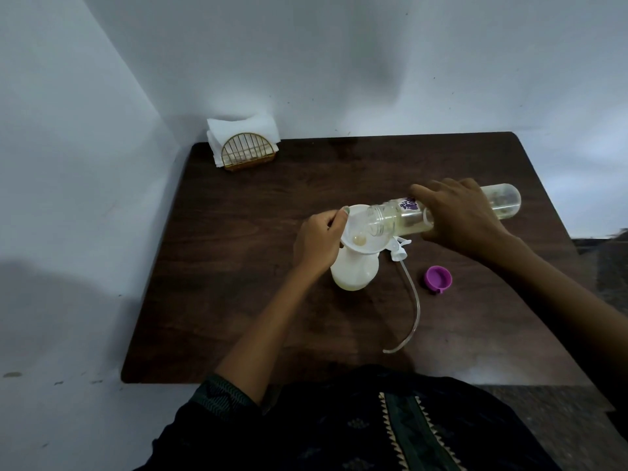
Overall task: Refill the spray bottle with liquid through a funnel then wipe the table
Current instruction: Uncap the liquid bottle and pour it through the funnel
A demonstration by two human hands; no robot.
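While the right hand [458,215] has the clear refill bottle [441,212] tipped almost flat, fingers wrapped over its middle, the mouth sits just over the rim of the white funnel [353,232]. The left hand [321,243] is closed around the funnel's near-left edge, thumb and fingers pinching the rim, and the funnel is seated in the neck of the white spray bottle [353,273] directly below that grip. A little yellowish liquid is pooled at the funnel's drain.

Stuff that could go sideways, imo:

- Mouth of the refill bottle is wide and only barely past the funnel rim. Tip it more and the liquid could come out in a glug and slop over the far edge onto the table [238,300].
- Funnel drains slowly, so pouring too fast probably overflows the bowl.
- Spray bottle is only steadied through the funnel. Press on that rim and the whole thing could tip.
- Spray head [501,249] with its dip tube lies right of the left hand's grip, just under the pouring bottle, so drips land on it.

Purple cap [438,278] is further right, napkin holder [246,149] sits well beyond both hands for the wipe.
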